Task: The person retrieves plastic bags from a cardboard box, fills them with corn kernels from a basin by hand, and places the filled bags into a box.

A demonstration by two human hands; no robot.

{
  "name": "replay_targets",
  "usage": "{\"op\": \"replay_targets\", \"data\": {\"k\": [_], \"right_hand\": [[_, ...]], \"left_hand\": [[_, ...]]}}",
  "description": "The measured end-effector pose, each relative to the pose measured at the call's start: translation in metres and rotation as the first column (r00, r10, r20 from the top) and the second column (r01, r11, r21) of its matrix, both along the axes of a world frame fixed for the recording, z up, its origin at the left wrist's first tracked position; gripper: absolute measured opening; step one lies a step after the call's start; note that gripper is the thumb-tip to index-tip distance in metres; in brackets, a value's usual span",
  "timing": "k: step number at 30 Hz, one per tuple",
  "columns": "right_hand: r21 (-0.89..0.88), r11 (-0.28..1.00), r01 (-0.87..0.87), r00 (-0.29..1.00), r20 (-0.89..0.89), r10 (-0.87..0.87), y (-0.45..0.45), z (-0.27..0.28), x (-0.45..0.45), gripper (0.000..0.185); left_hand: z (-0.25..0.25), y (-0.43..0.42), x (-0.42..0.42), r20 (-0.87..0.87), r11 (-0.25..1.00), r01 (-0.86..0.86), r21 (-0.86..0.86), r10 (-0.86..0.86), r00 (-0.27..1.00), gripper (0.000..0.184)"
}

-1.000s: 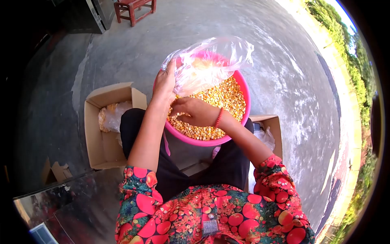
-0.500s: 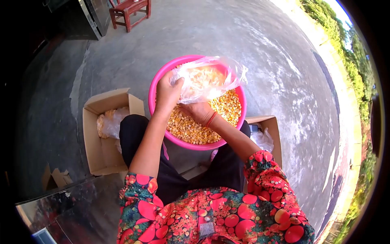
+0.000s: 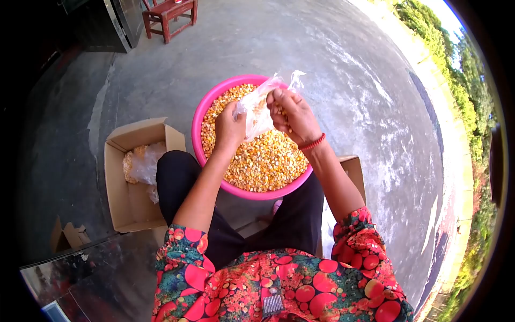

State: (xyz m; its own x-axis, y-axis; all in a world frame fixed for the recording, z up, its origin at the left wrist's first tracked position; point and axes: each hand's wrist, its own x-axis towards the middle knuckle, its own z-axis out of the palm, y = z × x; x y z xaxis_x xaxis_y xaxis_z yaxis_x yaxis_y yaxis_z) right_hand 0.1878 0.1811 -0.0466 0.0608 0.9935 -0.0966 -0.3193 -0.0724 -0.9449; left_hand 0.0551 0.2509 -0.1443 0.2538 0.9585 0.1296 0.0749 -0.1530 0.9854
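A pink basin [image 3: 252, 195] full of yellow corn kernels [image 3: 268, 163] stands between my knees. Over its far side my left hand [image 3: 230, 126] grips the left edge of a clear plastic bag [image 3: 259, 110]. My right hand [image 3: 295, 115], with a red beaded bracelet at the wrist, is closed at the bag's right side. Some kernels show between its curled fingers. Light glares through the bag, so its contents are hard to make out.
An open cardboard box [image 3: 120, 198] on the left holds a plastic bag of kernels [image 3: 144, 163]. Another box [image 3: 351, 170] stands at my right leg, partly hidden by my arm. A red wooden chair [image 3: 170, 16] is at the far left on the concrete floor.
My right hand has risen from the kernels in the basin to the bag, with kernels in its fingers. The bag has narrowed and shifted left, and my left hand still holds it.
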Motion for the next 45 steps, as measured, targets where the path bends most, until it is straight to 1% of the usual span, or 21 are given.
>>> {"op": "replay_targets", "data": {"k": [5, 7, 11, 13, 16, 17, 18, 20, 21, 23, 24, 27, 31, 34, 35, 36, 38, 40, 41, 43, 45], "right_hand": [[0.13, 0.944, 0.302, 0.903, -0.357, -0.24, 0.063, -0.023, -0.004, 0.019], [0.03, 0.923, 0.383, 0.866, -0.359, -0.348, 0.068, -0.039, -0.012, 0.02], [-0.031, 0.936, 0.351, 0.926, -0.134, -0.352, 0.047, -0.063, -0.005, 0.022], [-0.038, 0.96, 0.279, 0.958, -0.052, -0.281, 0.04, -0.075, 0.007, 0.024], [-0.161, 0.949, 0.27, 0.772, 0.625, -0.114, 0.046, -0.086, 0.027, 0.027], [-0.161, 0.949, 0.272, 0.773, 0.624, -0.116, 0.049, -0.091, 0.034, 0.027], [-0.013, 0.986, 0.164, 0.669, 0.736, -0.102, 0.051, -0.094, 0.039, 0.028], [0.156, 0.986, -0.055, 0.412, 0.903, -0.12, 0.055, -0.1, 0.052, 0.037], [0.246, 0.946, -0.213, -0.11, 0.956, -0.273, 0.056, -0.103, 0.07, 0.041], [-0.039, 0.999, -0.007, -0.431, 0.902, 0.032, 0.042, -0.067, 0.057, 0.04], [0.085, 0.995, -0.042, -0.505, 0.858, -0.095, 0.036, -0.068, 0.063, 0.039], [-0.054, 0.992, -0.113, -0.52, 0.854, -0.013, 0.034, -0.062, 0.093, 0.052], [0.037, 0.998, -0.044, -0.578, 0.814, -0.056, 0.014, -0.034, 0.089, 0.049], [0.114, 0.983, -0.143, -0.228, 0.963, -0.145, 0.015, -0.016, 0.073, 0.022], [0.011, 0.99, -0.14, -0.092, 0.995, -0.024, 0.009, -0.007, 0.055, 0.013], [-0.036, 0.958, -0.283, 0.154, 0.985, 0.082, 0.0, -0.008, 0.04, 0.01], [-0.01, 0.812, -0.583, 0.397, 0.869, 0.296, -0.019, -0.009, 0.004, 0.008], [0.059, 0.744, -0.666, 0.393, 0.875, 0.283, -0.026, -0.036, -0.02, 0.01], [0.004, 0.737, -0.676, 0.29, 0.921, 0.261, -0.025, -0.052, -0.026, 0.015], [0.281, 0.703, -0.653, 0.209, 0.96, -0.189, -0.013, -0.086, -0.034, 0.025], [0.244, 0.733, -0.634, 0.122, 0.969, -0.217, -0.008, -0.103, -0.03, 0.026]], "left_hand": [[0.018, -0.015, 0.0, 0.077, 0.988, 0.047, -0.149, -0.036, 0.996, 0.021], [0.013, -0.014, 0.0, 0.044, 0.982, 0.056, -0.178, -0.049, 0.998, 0.021], [-0.006, -0.001, 0.001, 0.124, 0.99, -0.093, -0.104, 0.106, 0.987, 0.023], [-0.002, 0.0, 0.0, 0.283, 0.925, -0.113, -0.363, 0.225, 0.932, 0.024], [0.004, -0.001, -0.003, 0.272, 0.922, -0.054, -0.383, 0.169, 0.948, 0.024], [0.005, -0.002, -0.003, 0.268, 0.913, -0.01, -0.408, 0.13, 0.954, 0.023], [0.002, -0.001, -0.003, 0.267, 0.913, -0.01, -0.408, 0.129, 0.955, 0.023], [-0.005, 0.002, -0.003, 0.301, 0.985, -0.04, -0.166, 0.09, 0.949, 0.018], [-0.003, 0.009, -0.009, 0.179, 0.996, -0.074, -0.052, 0.082, 0.98, 0.017], [-0.001, 0.011, -0.015, 0.044, 0.998, -0.058, -0.016, 0.058, 0.997, 0.017], [-0.003, 0.014, -0.015, 0.043, 0.998, -0.055, -0.017, 0.056, 0.998, 0.017], [-0.016, 0.021, -0.01, 0.008, 0.986, -0.126, 0.109, 0.126, 0.992, 0.017], [-0.021, 0.016, 0.003, -0.033, 0.995, -0.091, -0.04, 0.09, 0.995, 0.014], [-0.02, 0.014, 0.012, 0.02, 0.997, -0.061, -0.036, 0.062, 0.998, 0.015], [-0.019, 0.014, 0.012, 0.02, 0.998, -0.06, -0.037, 0.061, 0.998, 0.015], [-0.012, 0.013, 0.011, -0.076, 0.999, -0.051, 0.017, 0.052, 0.996, 0.015], [0.001, 0.013, 0.008, -0.172, 0.997, -0.033, 0.068, 0.044, 0.984, 0.017], [0.011, 0.016, 0.004, -0.357, 0.957, -0.009, 0.289, 0.116, 0.927, 0.023], [0.013, 0.015, 0.001, -0.363, 0.958, -0.005, 0.286, 0.113, 0.925, 0.023], [0.019, 0.015, -0.001, -0.541, 0.917, 0.052, 0.396, 0.187, 0.82, 0.028], [0.016, 0.021, -0.005, -0.596, 0.924, 0.062, 0.376, 0.191, 0.78, 0.03]]}}
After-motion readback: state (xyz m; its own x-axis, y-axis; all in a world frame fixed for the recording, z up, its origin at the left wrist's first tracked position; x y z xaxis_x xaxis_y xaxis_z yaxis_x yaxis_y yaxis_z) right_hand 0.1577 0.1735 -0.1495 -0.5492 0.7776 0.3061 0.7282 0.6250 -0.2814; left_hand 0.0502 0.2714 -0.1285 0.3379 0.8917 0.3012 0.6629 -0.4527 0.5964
